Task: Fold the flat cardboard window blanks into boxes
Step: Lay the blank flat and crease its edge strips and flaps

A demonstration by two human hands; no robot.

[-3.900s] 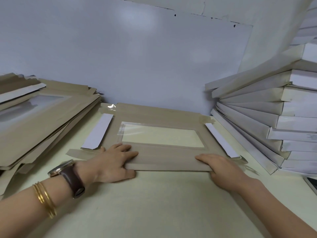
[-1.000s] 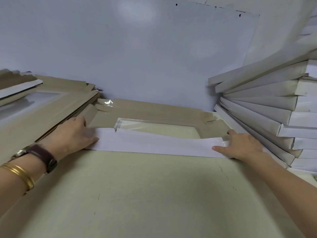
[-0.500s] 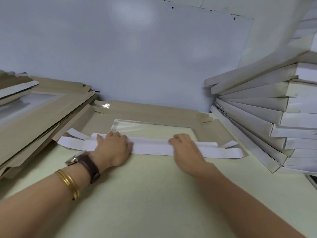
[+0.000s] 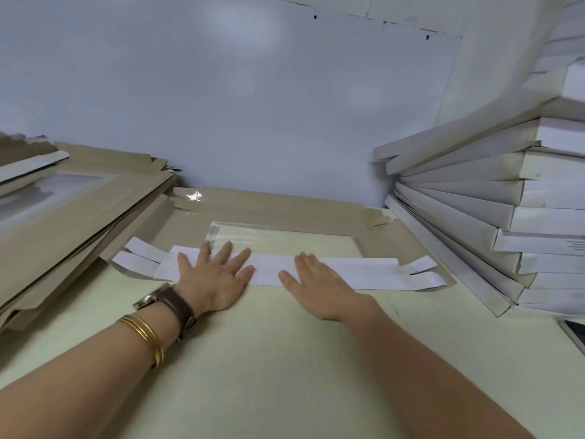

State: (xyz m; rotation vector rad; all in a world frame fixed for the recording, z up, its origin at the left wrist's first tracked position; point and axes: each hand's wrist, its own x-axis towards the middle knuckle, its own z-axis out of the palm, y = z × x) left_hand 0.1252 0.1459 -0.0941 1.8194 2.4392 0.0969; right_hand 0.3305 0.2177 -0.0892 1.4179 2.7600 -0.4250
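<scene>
Fingers (image 4: 223,256) on both our hands lie straight and spread wide, holding nothing. They press down on a long white cardboard flap (image 4: 357,274) folded over the near edge of the flat brown cardboard window blank (image 4: 285,210).

From the left, a leaning stack of unfolded brown window blanks (image 4: 79,217) fills that side of the tabletop, its lower edge just beside the blank in hand. Our left wrist carries a brown-strapped wristwatch (image 4: 171,301) and thin gold bangles (image 4: 145,337). Two small white left end tabs (image 4: 139,258) stick out past the flap. Our left hand (image 4: 215,277) presses the flap left of its middle, fingertips reaching onto the clear film window (image 4: 278,237). Our right hand (image 4: 316,286) presses just beside it, near the middle. Two right end tabs (image 4: 421,270) lie at the far end, and beyond them rises a tall stack of finished white flat boxes (image 4: 474,217).

The blank lies flat on the pale green tabletop (image 4: 285,375) between the two stacks, its far edge near the wall.

We judge this to be the creasing of the near side wall, early in this box, since none of the other flaps is standing. Next we would likely need to slide our hands outward to sharpen the crease along the whole flap. After that, the flap has to be raised and the end tabs tucked. Uneven pressure could buckle the thin board.
</scene>
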